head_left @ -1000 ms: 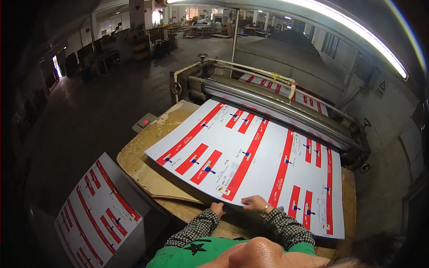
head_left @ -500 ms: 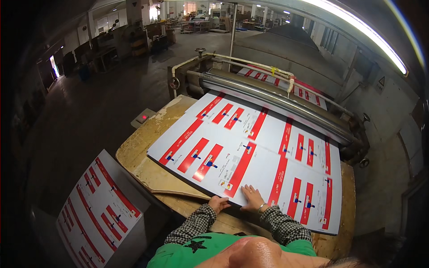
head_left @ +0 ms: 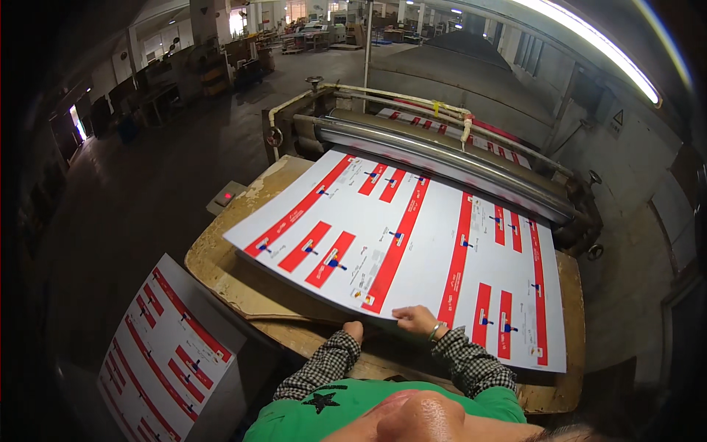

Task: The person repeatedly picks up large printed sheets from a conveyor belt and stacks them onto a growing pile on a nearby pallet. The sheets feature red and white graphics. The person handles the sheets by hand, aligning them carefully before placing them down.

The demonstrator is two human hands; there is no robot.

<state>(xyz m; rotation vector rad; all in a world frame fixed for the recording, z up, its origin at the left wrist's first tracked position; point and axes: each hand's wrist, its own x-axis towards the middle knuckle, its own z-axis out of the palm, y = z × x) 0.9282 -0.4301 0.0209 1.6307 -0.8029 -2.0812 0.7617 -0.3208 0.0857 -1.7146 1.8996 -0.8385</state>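
A large white sheet printed with red bars and small blue marks (head_left: 427, 269) slopes across the worktable (head_left: 210, 254), its far edge at the metal rollers (head_left: 442, 162). Its near edge stands a little off the table, with shadow beneath. My right hand (head_left: 416, 320) pinches that near edge between thumb and fingers, a bracelet at the wrist. Just to its left, my left hand (head_left: 354, 330) is close under the sheet's edge, knuckles up. The left fingers are hidden, so whether they touch the sheet cannot be seen.
A stack of similar printed sheets (head_left: 166, 353) stands low at the left. Handwheels (head_left: 595, 252) and a pale pipe (head_left: 398, 96) flank the roller machine. A small box with a red light (head_left: 227, 197) sits by the table's left edge. More printed sheets show behind the rollers.
My right hand was spread flat on the sheets and now grips the near edge. The overlapping seam between sheets no longer shows, and the near edge has risen. My left fingers have gone out of sight.
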